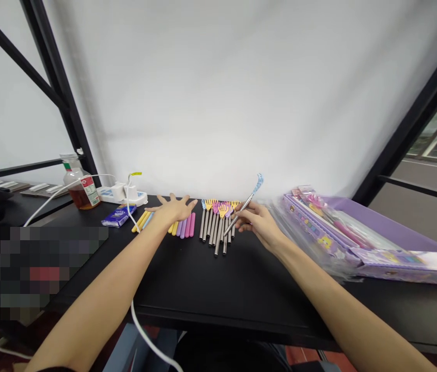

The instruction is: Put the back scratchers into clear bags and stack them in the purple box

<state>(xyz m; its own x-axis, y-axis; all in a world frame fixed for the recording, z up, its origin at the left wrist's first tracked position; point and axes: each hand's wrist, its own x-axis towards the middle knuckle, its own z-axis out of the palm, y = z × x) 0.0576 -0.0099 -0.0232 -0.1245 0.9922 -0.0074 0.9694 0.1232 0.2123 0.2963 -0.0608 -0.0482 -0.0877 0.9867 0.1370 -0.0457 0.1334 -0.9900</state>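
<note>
Right hand (259, 223) grasping a slim silver pen with blue patterned tip (246, 200) just above silver rods with yellow-pink forked tops (214, 227); left hand (172, 209) open, released (fingers spread), beside pink-lilac pastel sticks (184, 226)

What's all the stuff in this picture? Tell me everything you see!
black table: one, black, under everything
bottle: one, clear with brown liquid, back left of the table
power strip: one, white, back of the table
packet: one, blue, in front of the power strip
coloured sticks: several, yellow, blue, purple and pink, in the middle
silver rods: many, coloured tops, side by side right of the sticks
wrapped purple box: purple, in clear plastic, on the right
silver pen: one, blue top, in the right hand
left hand: one, open, above the sticks
right hand: one, holding the pen
</note>
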